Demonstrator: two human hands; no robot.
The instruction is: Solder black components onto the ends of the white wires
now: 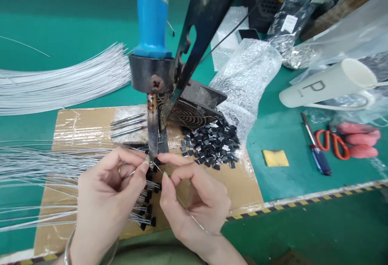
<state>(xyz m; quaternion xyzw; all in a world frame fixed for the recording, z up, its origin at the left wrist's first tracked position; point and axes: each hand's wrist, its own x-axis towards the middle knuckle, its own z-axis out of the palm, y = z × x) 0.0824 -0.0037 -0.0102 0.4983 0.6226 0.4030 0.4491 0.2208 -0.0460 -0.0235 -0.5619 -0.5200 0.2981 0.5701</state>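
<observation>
A soldering iron with a blue handle [153, 26] is clamped upright in a black stand [197, 34], its tip [153, 135] pointing down between my fingertips. My left hand [109, 196] is closed in a pinch on a thin wire [131, 173] just below the tip; the wire's end is mostly hidden by the fingers. Between thumb and fingers my right hand [194, 196] grips a strand of solder wire [192, 217], which reaches up to the tip and trails back over the palm. Several wires with small black ends [150, 208] lie beneath my left hand.
Cardboard [242, 192] covers the work spot. On it are loose black connectors [210, 146] and a pad with metal rods [129, 125]. A white wire bundle [66, 83] lies left. Rightward are a yellow sponge [275, 158], a screwdriver [317, 148], orange-handled scissors [336, 146] and a white mug [327, 83].
</observation>
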